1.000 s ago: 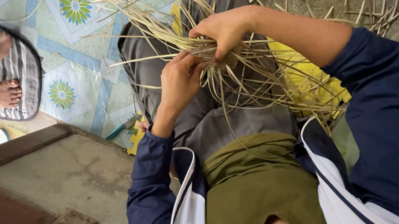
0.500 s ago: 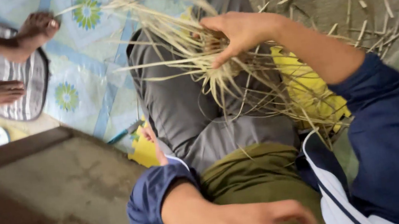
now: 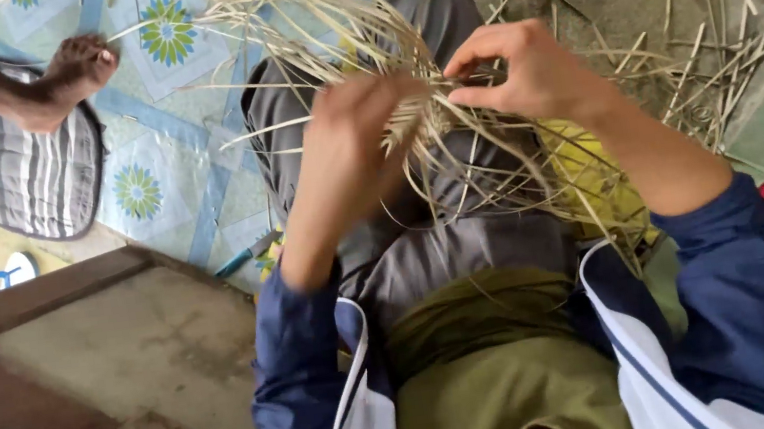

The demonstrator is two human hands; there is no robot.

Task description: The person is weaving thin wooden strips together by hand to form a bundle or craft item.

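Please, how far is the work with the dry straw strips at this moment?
Done: little that shows; no finished woven part is visible. In hand: the left hand and the right hand both grip a loose bundle of pale strips over the lap, where the strips cross in a tangle. Left: many single strips lie unused on the ground beside the right arm, so the work looks early.

Left hand [image 3: 348, 145] and right hand [image 3: 520, 68] raised together, fingers pinched.
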